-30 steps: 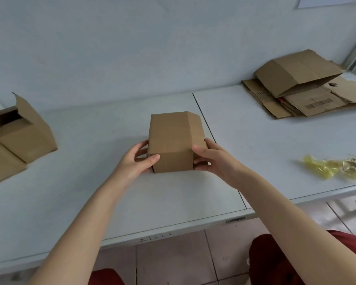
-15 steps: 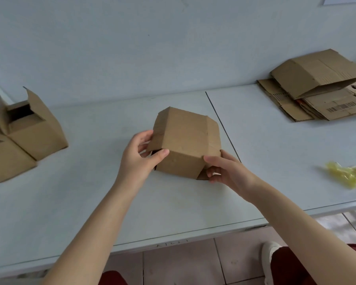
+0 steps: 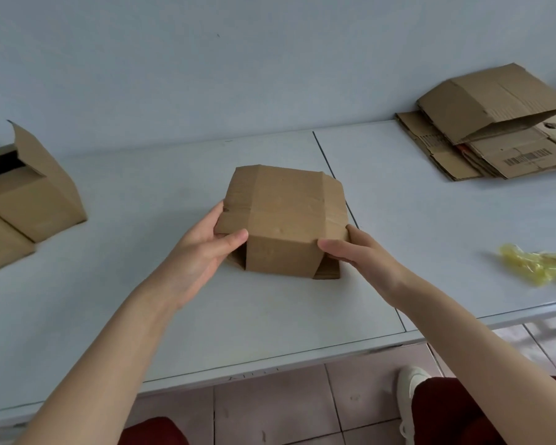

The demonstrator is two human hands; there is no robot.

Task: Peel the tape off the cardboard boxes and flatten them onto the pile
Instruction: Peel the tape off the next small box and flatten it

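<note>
Cardboard box [image 3: 283, 220] rests mid-counter [image 3: 174, 316] between our hands, its side flaps splayed outward. Our left hand [image 3: 203, 255] grips the left flap, thumb on the front, fingers curled behind. Our right hand [image 3: 363, 255] pinches the right flap the same way. Flattened cardboard forms a pile [image 3: 495, 133] at the far right, open boxes [image 3: 29, 194] stand at the far left, and crumpled yellow tape [image 3: 533, 264] lies near the right edge.

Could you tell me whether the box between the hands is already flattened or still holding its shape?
Not flat: the box rises off the table as a hollow shape, with dark gaps showing under both splayed side flaps.
</note>
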